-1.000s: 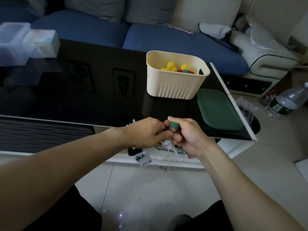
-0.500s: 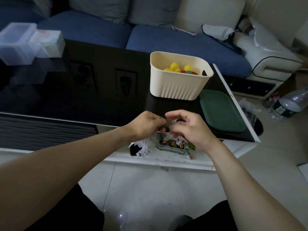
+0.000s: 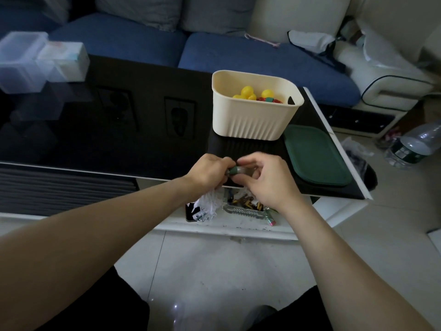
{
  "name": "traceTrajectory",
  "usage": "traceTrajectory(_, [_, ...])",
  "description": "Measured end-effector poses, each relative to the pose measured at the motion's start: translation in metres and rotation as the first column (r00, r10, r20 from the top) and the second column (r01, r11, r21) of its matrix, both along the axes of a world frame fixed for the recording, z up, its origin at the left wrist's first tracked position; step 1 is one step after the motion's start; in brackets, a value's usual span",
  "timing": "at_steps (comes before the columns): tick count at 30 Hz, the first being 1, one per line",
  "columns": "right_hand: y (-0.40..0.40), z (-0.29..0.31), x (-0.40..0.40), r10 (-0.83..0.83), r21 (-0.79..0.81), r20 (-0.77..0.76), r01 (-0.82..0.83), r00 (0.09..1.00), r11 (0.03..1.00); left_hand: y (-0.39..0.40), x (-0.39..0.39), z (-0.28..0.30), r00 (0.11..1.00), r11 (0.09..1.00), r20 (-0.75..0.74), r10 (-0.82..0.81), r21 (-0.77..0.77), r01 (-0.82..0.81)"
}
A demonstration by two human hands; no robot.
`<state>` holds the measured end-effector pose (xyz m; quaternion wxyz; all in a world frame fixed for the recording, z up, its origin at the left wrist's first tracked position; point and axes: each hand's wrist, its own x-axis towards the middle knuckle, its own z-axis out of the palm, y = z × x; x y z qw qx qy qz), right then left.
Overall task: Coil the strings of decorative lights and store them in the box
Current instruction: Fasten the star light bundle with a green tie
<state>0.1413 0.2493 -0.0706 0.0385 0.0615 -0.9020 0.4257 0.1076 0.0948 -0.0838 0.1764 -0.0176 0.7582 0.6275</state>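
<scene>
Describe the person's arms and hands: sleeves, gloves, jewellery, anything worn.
Both forearms are bare up to the frame edge, with no sleeve showing. The left hand and right hand wear no gloves, and no ring, watch or bracelet is visible.

Both hands (image 3: pixel 241 175) around a green light (image 3: pixel 233 170) before the cream box (image 3: pixel 253 120).

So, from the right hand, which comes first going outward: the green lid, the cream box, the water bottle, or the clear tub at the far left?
From the right hand, in the head view:
1. Green lid, flat on the table just to its right.
2. Cream box, behind the hand, farther back on the table.
3. Water bottle, lying on the floor, off to the right.
4. Clear tub, at the table's far left corner.
</scene>
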Motion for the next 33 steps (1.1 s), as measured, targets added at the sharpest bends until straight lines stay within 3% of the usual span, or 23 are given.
traceTrajectory(3, [-0.004, -0.002, -0.001, -0.077, -0.032, -0.058, 0.075, 0.995, 0.997, 0.004, -0.004, 0.007, 0.995, 0.999, 0.088, 0.048, -0.017, -0.047])
traceTrajectory(7, [-0.009, -0.002, 0.000, -0.085, -0.030, -0.149, 0.082, 0.985, 0.996, 0.005, -0.008, 0.010, 0.977, 0.992, 0.194, 0.082, 0.079, -0.099])
traceTrajectory(13, [-0.010, -0.005, 0.001, -0.088, -0.033, -0.169, 0.083, 0.982, 0.996, -0.003, -0.009, 0.013, 0.934, 0.987, 0.355, -0.041, 0.160, -0.018])
traceTrajectory(21, [-0.014, -0.005, 0.000, -0.091, -0.059, -0.170, 0.082, 0.981, 0.995, -0.005, -0.012, 0.009, 0.987, 0.998, 0.145, 0.064, 0.015, -0.067])
traceTrajectory(28, [-0.006, -0.003, -0.001, -0.045, -0.055, -0.141, 0.037, 0.989, 0.998, -0.008, -0.010, 0.009, 0.997, 0.984, 0.056, -0.055, -0.164, 0.064])
traceTrajectory(33, [0.001, -0.005, 0.000, -0.020, -0.080, -0.077, 0.014, 0.997, 0.997, -0.006, -0.008, 0.008, 0.998, 0.969, -0.001, -0.067, -0.237, 0.065])
